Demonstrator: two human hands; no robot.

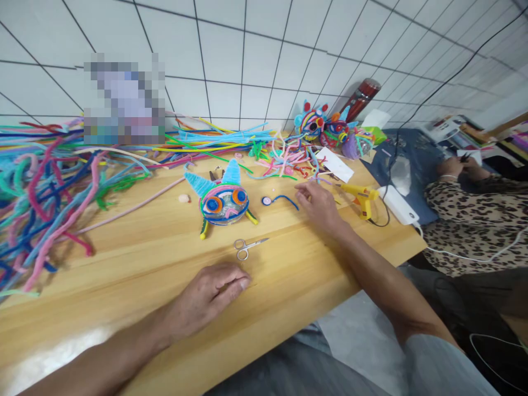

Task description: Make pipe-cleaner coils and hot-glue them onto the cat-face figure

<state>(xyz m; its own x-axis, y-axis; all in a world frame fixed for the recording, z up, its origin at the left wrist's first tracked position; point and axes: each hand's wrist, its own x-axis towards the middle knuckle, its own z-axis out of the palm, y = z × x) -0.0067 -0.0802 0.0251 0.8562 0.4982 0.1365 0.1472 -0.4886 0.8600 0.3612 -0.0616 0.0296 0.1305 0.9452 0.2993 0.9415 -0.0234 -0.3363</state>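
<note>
A pipe-cleaner creature face (226, 203) with blue pointed ears and orange-and-blue eyes lies on the wooden table. Just in front of it are small silver scissors (246, 248). My left hand (216, 294) rests on the table nearer to me, fingers curled together, with nothing visible in it. Further right, my right hand (319, 206) is low over the table, its fingers partly stretched and apart. Beside its fingertips lies a blue pipe cleaner (287, 199), next to a small coil (266, 201) with a pale pink centre and dark rim.
Loose pipe cleaners (53, 192) heap up at left and along the tiled wall. A yellow glue gun (362, 199) and white power strip (398, 204) sit at right. Finished figures (313, 124) and a red flask (363, 99) stand behind. Another person's hands (462, 166) work at far right.
</note>
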